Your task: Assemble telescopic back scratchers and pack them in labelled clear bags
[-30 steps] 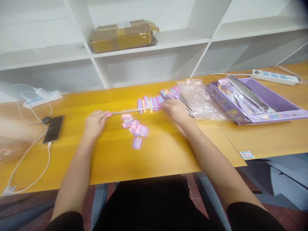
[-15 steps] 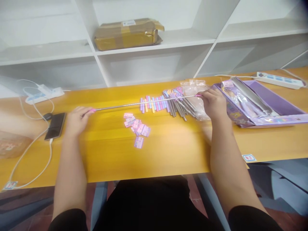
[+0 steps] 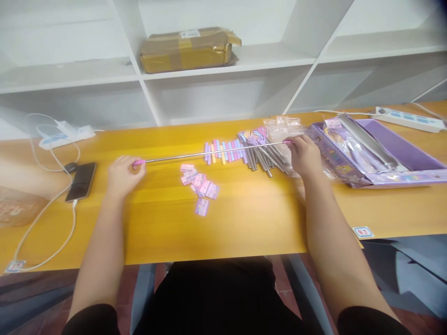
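Metal rod (image 3: 195, 155) spans above the surface (image 3: 251, 228), longer than a second ago, pink ends (image 3: 138, 162) pinched by fingers of left hand (image 3: 124, 176) and right hand (image 3: 305, 154). Open purple box (image 3: 405, 144) holds a clear-wrapped packet (image 3: 351, 146).

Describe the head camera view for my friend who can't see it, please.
A person's left hand and right hand hold a thin, pink-ended rod above a table. On the table lie pastel sticks, metal tubes and small cards, with a phone at left and an open purple box at right; a carton sits on a shelf behind.
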`<move>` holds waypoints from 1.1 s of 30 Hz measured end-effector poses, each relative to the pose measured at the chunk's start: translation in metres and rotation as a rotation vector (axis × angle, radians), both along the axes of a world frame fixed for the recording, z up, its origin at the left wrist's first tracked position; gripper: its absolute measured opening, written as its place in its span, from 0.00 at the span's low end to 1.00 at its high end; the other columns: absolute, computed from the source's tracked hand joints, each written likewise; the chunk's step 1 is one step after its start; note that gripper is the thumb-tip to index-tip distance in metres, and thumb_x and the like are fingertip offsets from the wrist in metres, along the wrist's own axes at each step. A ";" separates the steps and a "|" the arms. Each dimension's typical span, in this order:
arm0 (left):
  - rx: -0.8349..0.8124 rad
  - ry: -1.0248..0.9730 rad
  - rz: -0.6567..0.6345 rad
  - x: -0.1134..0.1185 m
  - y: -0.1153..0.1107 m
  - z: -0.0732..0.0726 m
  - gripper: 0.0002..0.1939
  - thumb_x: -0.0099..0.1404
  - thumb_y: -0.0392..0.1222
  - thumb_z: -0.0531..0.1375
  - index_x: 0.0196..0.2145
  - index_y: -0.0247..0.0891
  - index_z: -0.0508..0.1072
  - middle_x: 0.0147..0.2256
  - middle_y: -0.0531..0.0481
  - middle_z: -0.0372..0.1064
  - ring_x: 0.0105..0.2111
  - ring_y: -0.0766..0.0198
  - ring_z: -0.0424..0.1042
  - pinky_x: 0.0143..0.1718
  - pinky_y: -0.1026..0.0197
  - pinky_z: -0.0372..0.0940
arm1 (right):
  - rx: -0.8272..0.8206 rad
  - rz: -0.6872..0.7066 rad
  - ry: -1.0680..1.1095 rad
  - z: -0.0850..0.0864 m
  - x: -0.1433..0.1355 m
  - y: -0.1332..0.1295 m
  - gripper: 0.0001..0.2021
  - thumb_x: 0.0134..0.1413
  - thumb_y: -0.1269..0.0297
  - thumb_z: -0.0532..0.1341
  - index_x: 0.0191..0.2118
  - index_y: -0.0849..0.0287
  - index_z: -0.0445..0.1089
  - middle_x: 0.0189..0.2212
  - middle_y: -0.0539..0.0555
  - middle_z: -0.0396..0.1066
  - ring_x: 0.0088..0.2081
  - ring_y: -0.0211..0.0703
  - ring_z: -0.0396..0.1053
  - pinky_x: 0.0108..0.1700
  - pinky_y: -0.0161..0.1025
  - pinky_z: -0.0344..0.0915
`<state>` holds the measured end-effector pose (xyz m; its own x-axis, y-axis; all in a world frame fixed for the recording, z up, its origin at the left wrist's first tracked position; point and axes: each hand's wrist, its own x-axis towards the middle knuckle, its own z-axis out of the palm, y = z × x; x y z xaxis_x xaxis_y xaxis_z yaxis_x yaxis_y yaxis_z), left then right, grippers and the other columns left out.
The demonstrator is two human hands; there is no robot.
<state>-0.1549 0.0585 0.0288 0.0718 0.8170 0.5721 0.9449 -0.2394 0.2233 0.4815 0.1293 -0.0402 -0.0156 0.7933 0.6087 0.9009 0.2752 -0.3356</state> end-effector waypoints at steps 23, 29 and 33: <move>-0.174 0.058 0.261 0.006 -0.008 0.012 0.12 0.68 0.47 0.56 0.28 0.43 0.70 0.30 0.44 0.73 0.38 0.49 0.73 0.36 0.52 0.55 | -0.030 0.010 -0.009 0.005 -0.014 -0.002 0.16 0.75 0.57 0.56 0.52 0.52 0.82 0.48 0.63 0.80 0.48 0.60 0.77 0.51 0.54 0.73; -0.139 0.043 0.294 0.005 -0.008 0.011 0.12 0.69 0.46 0.56 0.31 0.43 0.76 0.33 0.42 0.76 0.41 0.47 0.75 0.38 0.51 0.58 | -0.010 -0.002 -0.031 0.003 -0.017 -0.002 0.16 0.74 0.59 0.56 0.50 0.52 0.82 0.47 0.60 0.81 0.45 0.57 0.77 0.46 0.49 0.72; -0.141 0.051 0.274 0.006 -0.007 0.008 0.12 0.70 0.43 0.56 0.31 0.43 0.77 0.34 0.42 0.79 0.42 0.47 0.77 0.39 0.51 0.60 | -0.006 0.003 -0.016 0.004 -0.014 -0.002 0.16 0.73 0.58 0.56 0.50 0.52 0.83 0.47 0.60 0.81 0.44 0.56 0.78 0.45 0.50 0.73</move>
<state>-0.1491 0.0516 0.0372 -0.1364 0.8812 0.4526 0.9808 0.0559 0.1867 0.4673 0.1277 -0.0366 -0.0272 0.7970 0.6034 0.9054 0.2755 -0.3231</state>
